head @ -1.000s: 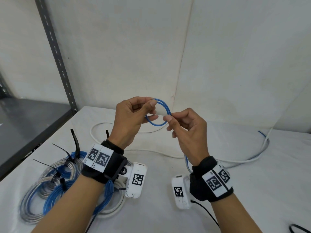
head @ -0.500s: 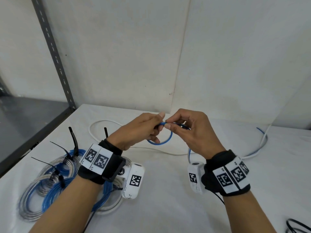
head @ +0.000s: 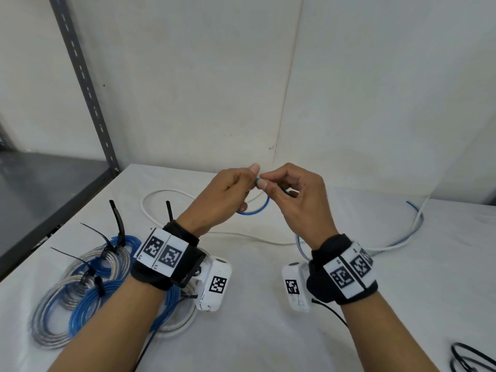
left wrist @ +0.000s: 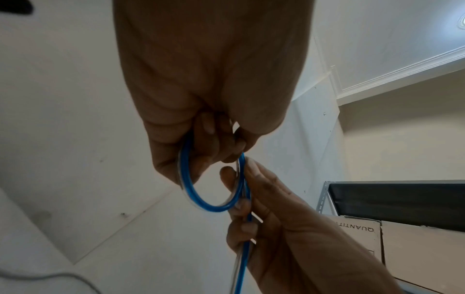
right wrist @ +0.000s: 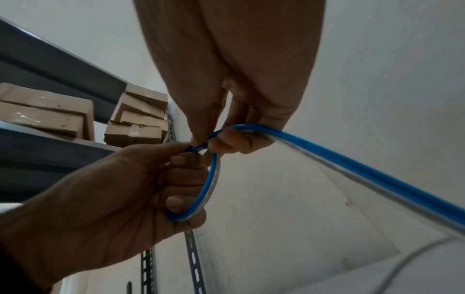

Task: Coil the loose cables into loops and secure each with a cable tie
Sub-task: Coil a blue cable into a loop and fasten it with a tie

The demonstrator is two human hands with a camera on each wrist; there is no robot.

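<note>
Above the white table (head: 268, 331), my left hand (head: 228, 194) pinches a small loop of blue cable (head: 257, 209), with its lower fingers curled through the ring (left wrist: 206, 204). My right hand (head: 292, 194) meets it at the top of the loop and pinches the same blue cable (right wrist: 352, 165), which trails down past the right wrist to the table. In the right wrist view the loop (right wrist: 208, 191) hangs below the two meeting fingertips.
Several coiled blue and silver cables (head: 88, 285) with black cable ties (head: 118, 221) lie at the left front. A loose white cable (head: 166, 194) runs across the back of the table. A black cable (head: 469, 358) lies at the right front corner. A grey metal shelf (head: 40, 189) stands left.
Both hands dropped lower and came together at the top of the blue loop. The right hand moved from beside the loop to pinch the cable against the left hand's fingers.
</note>
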